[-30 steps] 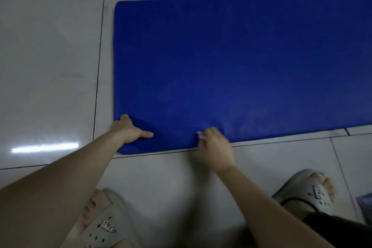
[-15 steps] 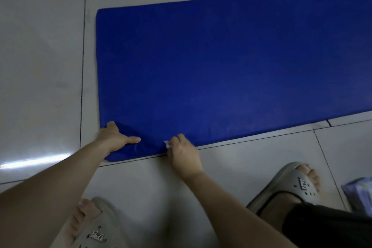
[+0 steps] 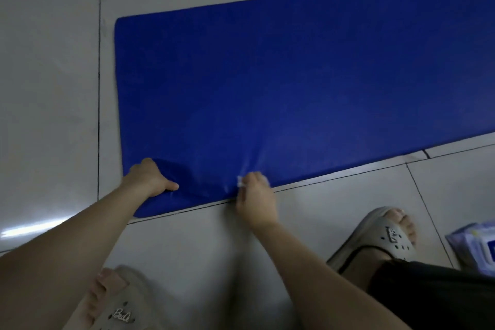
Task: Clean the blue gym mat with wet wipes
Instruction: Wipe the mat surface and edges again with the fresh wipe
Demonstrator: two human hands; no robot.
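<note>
A blue gym mat [image 3: 294, 83] lies flat on the tiled floor, its left end in view and its right part running out of frame. My left hand [image 3: 150, 178] presses down on the mat's near left corner and dents the cover, thumb pointing right. My right hand [image 3: 255, 195] sits at the mat's near edge, a little to the right, and pinches a small crumpled white wet wipe [image 3: 240, 181] against the mat. Only a bit of the wipe shows past the fingers.
A pack of wet wipes [image 3: 475, 246] lies on the floor at the right edge. My feet in pale slippers stand near the mat, one at the bottom left [image 3: 117, 308] and one at the right [image 3: 385, 236]. Grey floor tiles [image 3: 51, 88] surround the mat.
My right hand slid the wipe left along the near edge toward my left hand, then back to the right. My left hand stayed on the corner. The view shifted.
</note>
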